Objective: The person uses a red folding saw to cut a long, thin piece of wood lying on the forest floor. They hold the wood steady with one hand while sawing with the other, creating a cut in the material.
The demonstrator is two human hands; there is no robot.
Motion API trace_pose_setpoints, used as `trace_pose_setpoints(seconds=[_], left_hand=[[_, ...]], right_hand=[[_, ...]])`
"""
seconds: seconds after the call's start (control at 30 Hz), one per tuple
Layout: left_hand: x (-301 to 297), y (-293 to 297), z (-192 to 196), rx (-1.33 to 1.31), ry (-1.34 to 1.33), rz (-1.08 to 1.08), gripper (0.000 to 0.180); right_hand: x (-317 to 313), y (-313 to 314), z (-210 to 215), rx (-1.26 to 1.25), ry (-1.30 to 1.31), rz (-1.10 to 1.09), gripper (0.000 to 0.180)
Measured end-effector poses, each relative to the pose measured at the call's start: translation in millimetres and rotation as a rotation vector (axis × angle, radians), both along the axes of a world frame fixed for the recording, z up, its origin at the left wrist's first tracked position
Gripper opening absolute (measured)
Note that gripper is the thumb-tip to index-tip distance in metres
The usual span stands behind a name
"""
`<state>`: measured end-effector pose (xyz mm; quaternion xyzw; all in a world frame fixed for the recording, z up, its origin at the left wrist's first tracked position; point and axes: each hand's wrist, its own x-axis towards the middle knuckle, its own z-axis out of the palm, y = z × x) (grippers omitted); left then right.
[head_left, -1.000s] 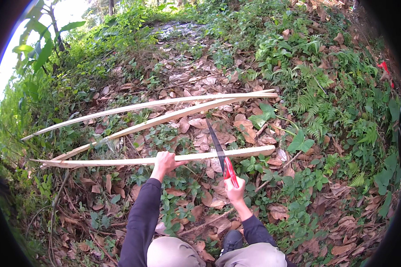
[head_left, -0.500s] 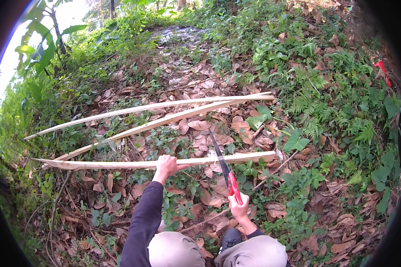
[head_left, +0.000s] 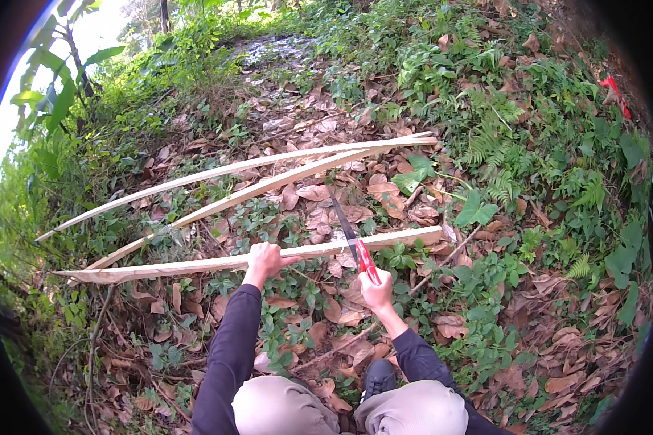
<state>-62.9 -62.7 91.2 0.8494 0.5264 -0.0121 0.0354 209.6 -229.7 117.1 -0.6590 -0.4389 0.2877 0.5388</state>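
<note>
A long pale wooden plank lies across in front of me, its left end tapered. My left hand grips it near its middle, fingers over the far edge and thumb stretched along the near one. In my right hand is a hand saw with a red handle, the fingers closed round the grip. Its dark blade lies across the plank to the right of my left hand, tip pointing away and slightly left. Whether the teeth have cut into the wood, I cannot tell.
Beyond the plank, two more long wood strips, one farther and one nearer, meet at their right ends. Dry brown leaves, ferns and low green plants cover the ground. A thin stick lies at right. Something red shows at far right.
My right hand and the saw have moved forward and slightly left, so the handle is now close to the plank. The plank appears more tilted, its right end higher in view. My left hand keeps its grip.
</note>
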Motion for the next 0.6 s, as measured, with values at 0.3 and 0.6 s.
trace_pose_setpoints(seconds=[0.3, 0.6], left_hand=[[2.3, -11.6, -3.9, 0.067, -0.037, 0.027, 0.085], [3.4, -24.1, -4.8, 0.167, -0.113, -0.026, 0.079]], right_hand=[[-7.5, -80.8, 7.7, -0.050, 0.199, 0.002, 0.023], [13.5, 22.1, -12.9, -0.068, 0.230, 0.032, 0.025]])
